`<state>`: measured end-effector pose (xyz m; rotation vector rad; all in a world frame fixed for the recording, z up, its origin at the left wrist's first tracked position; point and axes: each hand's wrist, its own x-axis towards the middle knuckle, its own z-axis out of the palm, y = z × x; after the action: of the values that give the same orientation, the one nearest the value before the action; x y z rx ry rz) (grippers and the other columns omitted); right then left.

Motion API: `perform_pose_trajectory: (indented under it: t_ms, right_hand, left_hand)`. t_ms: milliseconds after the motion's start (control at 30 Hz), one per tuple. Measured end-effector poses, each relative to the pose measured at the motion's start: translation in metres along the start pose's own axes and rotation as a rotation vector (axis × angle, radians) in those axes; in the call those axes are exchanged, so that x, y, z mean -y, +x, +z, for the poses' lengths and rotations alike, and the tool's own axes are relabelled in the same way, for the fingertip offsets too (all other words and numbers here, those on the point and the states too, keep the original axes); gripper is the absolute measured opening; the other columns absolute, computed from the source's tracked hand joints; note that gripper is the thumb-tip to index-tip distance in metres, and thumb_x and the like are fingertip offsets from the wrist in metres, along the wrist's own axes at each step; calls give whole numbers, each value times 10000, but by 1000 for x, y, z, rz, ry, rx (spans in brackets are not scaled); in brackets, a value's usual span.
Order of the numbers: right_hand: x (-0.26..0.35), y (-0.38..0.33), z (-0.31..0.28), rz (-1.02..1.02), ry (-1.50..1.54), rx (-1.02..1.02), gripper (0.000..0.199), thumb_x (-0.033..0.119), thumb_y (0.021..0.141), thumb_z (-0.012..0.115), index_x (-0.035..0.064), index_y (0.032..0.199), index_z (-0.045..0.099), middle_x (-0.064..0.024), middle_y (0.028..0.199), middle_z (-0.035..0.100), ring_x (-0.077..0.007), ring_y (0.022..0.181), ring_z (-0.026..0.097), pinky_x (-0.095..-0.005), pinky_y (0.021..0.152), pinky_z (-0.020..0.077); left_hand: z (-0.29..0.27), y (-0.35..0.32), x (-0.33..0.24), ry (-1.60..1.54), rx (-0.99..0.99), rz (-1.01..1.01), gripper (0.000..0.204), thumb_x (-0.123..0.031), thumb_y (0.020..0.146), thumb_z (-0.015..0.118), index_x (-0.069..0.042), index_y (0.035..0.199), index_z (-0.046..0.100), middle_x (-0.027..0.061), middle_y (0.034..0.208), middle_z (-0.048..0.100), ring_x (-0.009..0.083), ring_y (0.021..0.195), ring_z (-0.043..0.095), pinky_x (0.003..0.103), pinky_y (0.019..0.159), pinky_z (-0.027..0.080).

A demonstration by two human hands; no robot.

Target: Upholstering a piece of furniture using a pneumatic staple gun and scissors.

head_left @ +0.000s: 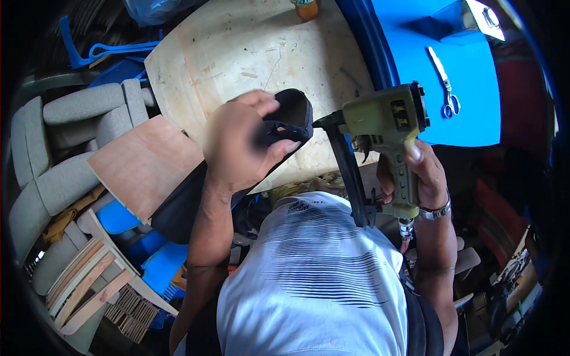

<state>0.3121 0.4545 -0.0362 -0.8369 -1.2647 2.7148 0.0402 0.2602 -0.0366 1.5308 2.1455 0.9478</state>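
Observation:
A long black fabric-covered piece [178,207] reaches from low on the left up to the table, its rounded end curling open at the top. My left hand [237,145] grips it near that end, fingers over the far side and thumb at the near edge; a blurred patch hides part of this hand. Wrapped round the handle of an olive-green staple gun [380,115] is my right hand [427,175]. The gun's nose points left and meets, or nearly meets, the black piece's edge. An air hose fitting [406,226] hangs below the handle.
The pale wooden tabletop [237,53] bears an orange jar [306,9] at its far edge. Scissors [444,83] lie on a blue sheet [475,113] at right. At left are a plywood panel [142,166], grey cushions [83,113] and curved wooden strips [89,285].

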Motion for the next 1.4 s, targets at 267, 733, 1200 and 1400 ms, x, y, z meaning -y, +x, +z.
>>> perform_pose_trajectory:
  t_ms: [267,733,1200,1400]
  right_hand:
    - [9,-4,5,4,-85,-31,646,542,1069,522,-78,1217,629,-112,706,671,-157,550,649,-285,534,537]
    - [-10,-14,11,-556,-1136,108,507,290,859,838,22,1267,702,-141,959,775,-330,854,783,-398,821,618]
    - [51,28,46,-578,-1669,236,663,210,677,874,103,1312,714,-152,1032,803,-325,890,788,-404,783,640]
    - [57,33,51,-513,-1857,217,591,208,703,883,137,1263,705,-103,997,804,-313,851,783,-413,719,627]
  left_hand:
    - [14,10,-7,19,63,-1,113,-48,902,740,13,984,691,130,1009,720,324,955,701,417,837,561]
    - [5,0,12,-783,-318,-243,400,-317,1178,396,25,1221,597,138,1125,688,218,1078,712,378,1007,577]
    - [4,3,13,-723,-217,-271,610,-506,1158,334,36,1224,606,159,1082,700,259,1041,740,389,970,594]
    - [4,4,14,-647,-154,-311,678,-584,1138,323,24,1241,607,154,1105,697,264,1046,742,392,964,590]
